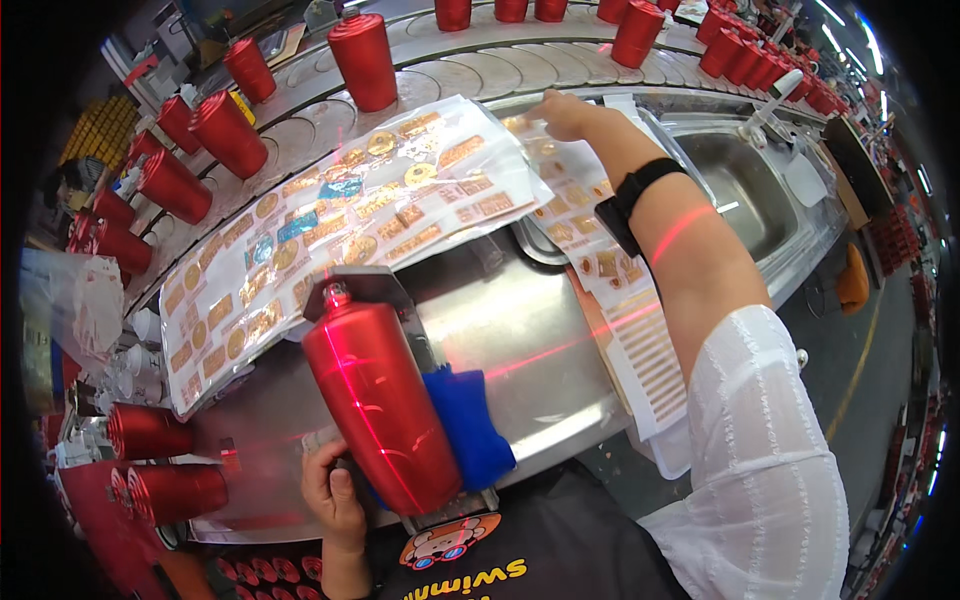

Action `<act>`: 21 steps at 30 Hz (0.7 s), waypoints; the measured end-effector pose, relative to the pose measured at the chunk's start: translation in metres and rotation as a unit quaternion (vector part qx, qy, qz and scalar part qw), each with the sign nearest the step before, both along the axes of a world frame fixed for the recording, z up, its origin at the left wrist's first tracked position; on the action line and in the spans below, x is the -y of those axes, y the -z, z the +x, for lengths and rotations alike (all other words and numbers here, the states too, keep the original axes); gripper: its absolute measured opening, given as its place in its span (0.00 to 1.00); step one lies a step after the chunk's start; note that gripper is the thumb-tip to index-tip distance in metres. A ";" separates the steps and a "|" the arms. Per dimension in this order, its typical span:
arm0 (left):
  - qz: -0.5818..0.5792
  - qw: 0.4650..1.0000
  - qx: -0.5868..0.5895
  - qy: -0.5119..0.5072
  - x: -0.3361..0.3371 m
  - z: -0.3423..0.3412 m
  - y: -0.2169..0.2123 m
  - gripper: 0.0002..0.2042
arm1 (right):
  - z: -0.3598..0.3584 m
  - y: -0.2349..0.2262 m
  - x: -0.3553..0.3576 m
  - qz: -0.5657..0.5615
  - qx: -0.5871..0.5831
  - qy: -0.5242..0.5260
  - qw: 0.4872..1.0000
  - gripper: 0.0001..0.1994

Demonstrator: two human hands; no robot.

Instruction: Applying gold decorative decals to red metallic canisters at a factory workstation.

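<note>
A red metallic bottle [380, 400] lies tilted on a dark stand in front of me, its neck pointing away. A blue cloth [468, 425] is tucked against its right side. Beside the bottle's lower left, my left hand [335, 495] has its fingers curled, with a clear scrap seeming to show at their tips. My right arm stretches far forward, and my right hand [568, 115] is at the far edge of the work surface, fingers bent down over a sheet of gold stickers [575, 190]. What its fingertips hold is hidden.
A large plastic-covered sticker sheet [350, 220] slopes behind the bottle. Beyond it, a curved conveyor [440, 75] carries several red bottles [362, 62]. A steel sink [735, 190] stands at the right. Two red bottles [178, 493] lie at the left, on the metal table [540, 350].
</note>
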State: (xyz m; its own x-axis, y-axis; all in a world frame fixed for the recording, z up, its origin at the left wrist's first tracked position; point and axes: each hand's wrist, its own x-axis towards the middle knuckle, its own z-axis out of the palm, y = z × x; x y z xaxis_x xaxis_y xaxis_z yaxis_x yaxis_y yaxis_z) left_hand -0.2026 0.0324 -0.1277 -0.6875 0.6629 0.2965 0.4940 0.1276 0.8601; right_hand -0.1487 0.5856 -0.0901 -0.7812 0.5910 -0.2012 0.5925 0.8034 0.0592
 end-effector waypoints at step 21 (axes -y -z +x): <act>0.001 0.997 0.079 -0.012 0.004 -0.003 0.012 0.18 | -0.009 0.043 -0.052 0.065 -0.185 -0.031 0.980 0.10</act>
State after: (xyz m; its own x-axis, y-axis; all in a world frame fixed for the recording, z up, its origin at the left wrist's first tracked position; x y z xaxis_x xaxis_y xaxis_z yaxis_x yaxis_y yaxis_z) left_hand -0.2060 0.0288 -0.1393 -0.7413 0.6451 0.1852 0.3496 0.1355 0.9271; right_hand -0.1573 0.6374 -0.1328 -0.8219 0.5417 0.1763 0.5428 0.8386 -0.0462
